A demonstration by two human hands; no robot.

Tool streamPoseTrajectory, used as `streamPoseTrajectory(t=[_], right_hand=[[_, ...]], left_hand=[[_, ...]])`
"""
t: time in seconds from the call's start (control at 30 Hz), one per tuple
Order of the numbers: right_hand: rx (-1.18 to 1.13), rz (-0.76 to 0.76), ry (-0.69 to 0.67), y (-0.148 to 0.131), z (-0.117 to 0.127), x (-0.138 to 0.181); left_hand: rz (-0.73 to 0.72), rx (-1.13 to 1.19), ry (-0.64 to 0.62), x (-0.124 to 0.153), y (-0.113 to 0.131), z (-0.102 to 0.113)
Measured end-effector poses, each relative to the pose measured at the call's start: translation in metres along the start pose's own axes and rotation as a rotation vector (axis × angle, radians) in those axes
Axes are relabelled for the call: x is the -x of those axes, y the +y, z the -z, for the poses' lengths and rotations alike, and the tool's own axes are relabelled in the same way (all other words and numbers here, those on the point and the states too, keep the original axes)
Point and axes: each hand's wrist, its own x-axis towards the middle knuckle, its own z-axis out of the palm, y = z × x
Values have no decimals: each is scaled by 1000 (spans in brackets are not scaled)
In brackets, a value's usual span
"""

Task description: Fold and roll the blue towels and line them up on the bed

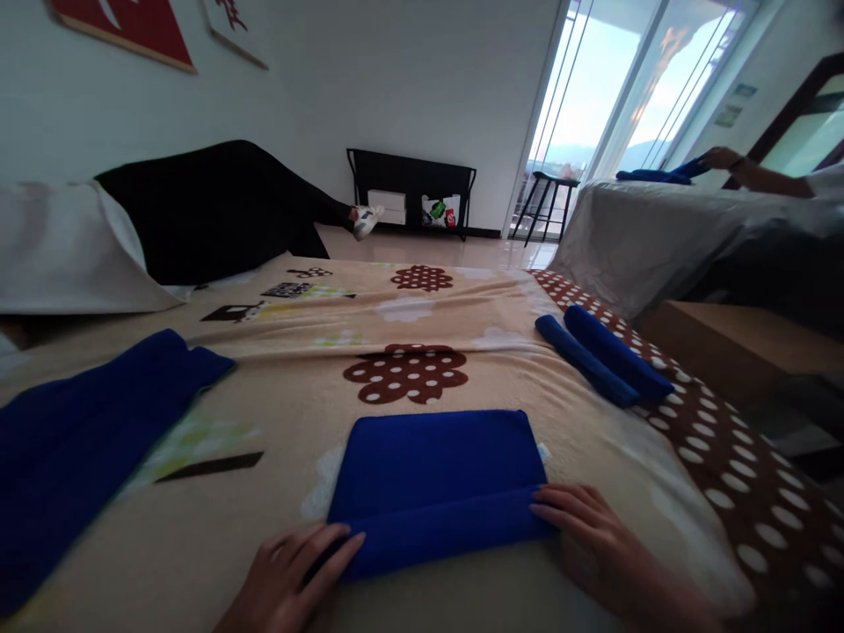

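Observation:
A blue towel (pixel 441 457) lies flat in front of me, its near edge turned over into a thick fold. My left hand (pixel 300 563) grips the left end of that fold, fingers on top and curled around it. At the opposite end, my right hand (pixel 593 536) holds the fold in the same way, the thumb hidden. Two rolled blue towels (pixel 616 352) rest side by side to the right. Over on the left, a larger blue towel (pixel 98 422) is spread out, running out of view.
A patterned blanket (pixel 290 387) covers the surface beneath. Someone in black trousers (pixel 224 207) sits at the far left. At the far right, another person's hand (pixel 722 158) holds blue cloth on a covered table (pixel 613 220). A black rack (pixel 412 176) and a stool (pixel 546 202) stand behind.

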Motion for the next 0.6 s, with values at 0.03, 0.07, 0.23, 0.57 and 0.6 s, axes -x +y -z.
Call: streamPoseTrajectory(t=[0.03,0.07,0.23,0.57,0.6], right_hand=[[-6,-2,39,1,-5,-4],[-20,-8,73,2,-10,-9],[-144,-104,195,7,-19,-22],[144,-186,217,-24,-22,-23],[175,-165,246,-34,-25,-30]], left_hand=[[-6,13,18,-5,-3,-1],[-4,26,33,-9,-5,-2],[88,116,65,-23,-8,-1],[57,-126,59,-20,4,1],[62,-146,78,-29,15,-2]])
